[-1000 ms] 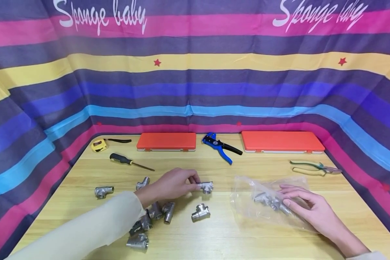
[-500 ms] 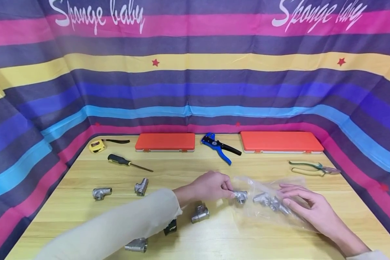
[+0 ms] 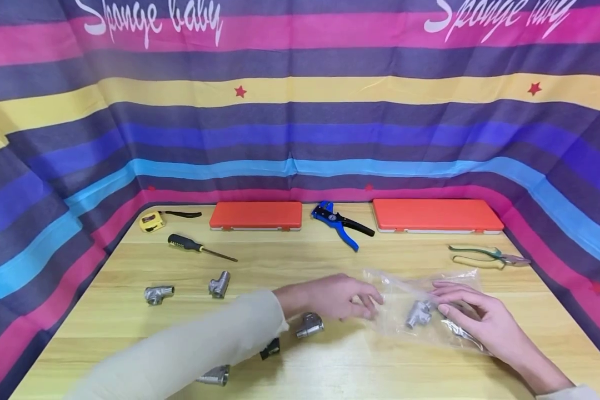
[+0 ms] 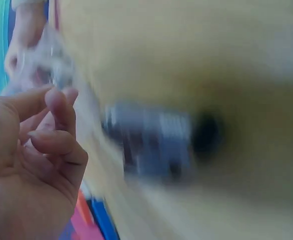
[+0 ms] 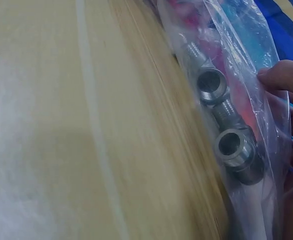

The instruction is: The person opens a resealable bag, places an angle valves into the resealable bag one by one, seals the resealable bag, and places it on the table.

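Observation:
My right hand (image 3: 490,316) holds a clear plastic bag (image 3: 392,311) by its right end, thumb on the near side in the right wrist view. Inside lie metal tee pipe fittings, one tee fitting (image 3: 420,315) plain in the head view and several, like this fitting (image 5: 236,150), in the right wrist view. At the bag's left end is my left hand (image 3: 332,297), fingers loosely curled with nothing between them. Just below it a loose tee fitting (image 3: 310,325) lies on the table; a fitting (image 4: 154,140) shows blurred in the left wrist view.
More tee fittings lie left, such as this upper fitting (image 3: 220,284) and this far-left fitting (image 3: 159,294). My left sleeve (image 3: 195,344) hides others. Behind are a screwdriver (image 3: 190,244), tape measure (image 3: 152,222), red cases (image 3: 255,215), wire stripper (image 3: 336,222) and pliers (image 3: 495,255).
My left hand carried a tee fitting rightward to the bag and let it go; its fingers have loosened. The fittings inside have shifted right. My right hand stays on the bag.

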Available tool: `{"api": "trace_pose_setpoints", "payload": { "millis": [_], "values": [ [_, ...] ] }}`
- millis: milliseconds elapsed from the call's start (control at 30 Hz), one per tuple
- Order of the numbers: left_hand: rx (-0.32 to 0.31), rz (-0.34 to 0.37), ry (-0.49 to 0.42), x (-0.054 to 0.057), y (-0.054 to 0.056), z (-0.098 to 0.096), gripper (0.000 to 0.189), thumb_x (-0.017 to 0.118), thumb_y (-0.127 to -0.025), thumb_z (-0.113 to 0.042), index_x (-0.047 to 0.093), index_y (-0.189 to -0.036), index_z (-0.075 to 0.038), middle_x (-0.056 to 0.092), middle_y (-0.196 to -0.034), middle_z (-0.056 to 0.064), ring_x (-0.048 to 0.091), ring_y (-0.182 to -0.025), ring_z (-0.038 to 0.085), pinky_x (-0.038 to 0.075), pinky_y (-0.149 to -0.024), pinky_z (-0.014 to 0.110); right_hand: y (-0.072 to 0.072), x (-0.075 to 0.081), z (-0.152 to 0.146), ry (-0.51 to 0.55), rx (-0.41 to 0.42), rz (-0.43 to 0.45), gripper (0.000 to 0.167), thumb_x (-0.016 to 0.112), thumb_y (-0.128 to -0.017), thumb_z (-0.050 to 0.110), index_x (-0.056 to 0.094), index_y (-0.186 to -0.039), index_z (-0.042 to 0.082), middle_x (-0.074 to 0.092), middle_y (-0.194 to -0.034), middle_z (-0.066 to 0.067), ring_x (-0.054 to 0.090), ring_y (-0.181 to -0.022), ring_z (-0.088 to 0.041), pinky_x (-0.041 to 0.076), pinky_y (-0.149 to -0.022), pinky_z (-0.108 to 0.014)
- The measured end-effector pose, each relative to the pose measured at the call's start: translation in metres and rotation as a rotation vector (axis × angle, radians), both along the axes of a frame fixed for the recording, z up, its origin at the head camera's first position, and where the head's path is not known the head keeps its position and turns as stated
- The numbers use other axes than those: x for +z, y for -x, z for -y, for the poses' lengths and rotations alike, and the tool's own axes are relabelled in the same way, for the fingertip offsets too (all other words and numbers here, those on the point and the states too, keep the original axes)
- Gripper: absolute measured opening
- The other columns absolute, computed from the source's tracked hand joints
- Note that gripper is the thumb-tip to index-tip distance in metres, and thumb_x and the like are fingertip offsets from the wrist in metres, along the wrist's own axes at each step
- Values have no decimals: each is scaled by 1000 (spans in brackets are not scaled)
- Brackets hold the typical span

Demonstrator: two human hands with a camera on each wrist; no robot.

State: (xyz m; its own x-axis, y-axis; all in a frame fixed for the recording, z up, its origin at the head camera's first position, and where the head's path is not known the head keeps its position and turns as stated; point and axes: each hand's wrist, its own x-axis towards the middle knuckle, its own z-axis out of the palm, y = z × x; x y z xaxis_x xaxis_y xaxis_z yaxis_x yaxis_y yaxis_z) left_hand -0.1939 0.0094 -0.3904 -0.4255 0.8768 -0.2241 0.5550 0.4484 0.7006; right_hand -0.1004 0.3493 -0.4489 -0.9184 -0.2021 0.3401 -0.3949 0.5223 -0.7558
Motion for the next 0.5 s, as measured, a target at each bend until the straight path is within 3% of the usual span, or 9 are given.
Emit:
{"api": "trace_pose_setpoints", "payload": {
  "millis": [167,300,500],
  "values": [
    [-3,-135,44,7,19,41,23,61,-112,-21,77,-128,-17,79,-125,-7,69,-113,0,54,-105,23,0,2,1,5,19,-28,29,73,-96,-14,80,-115,7,76,-129,-6,60,-137,-3,44,-111,-8],
    [-29,-165,119,8,24,71,24,61,-110,-15,79,-126,-19,79,-121,-9,67,-107,-2,54,-105,23,0,3,1,-1,17,-36,30,73,-95,-14,80,-115,7,76,-129,-6,61,-136,-2,44,-111,-7],
    [-42,-105,218,9,18,97,36,71,-101,-9,76,-133,-27,71,-109,-18,61,-100,-3,53,-100,23,-1,2,0,-10,-8,-10,28,74,-96,-12,80,-114,8,75,-131,-9,61,-136,0,45,-109,-7]
  ]
}}
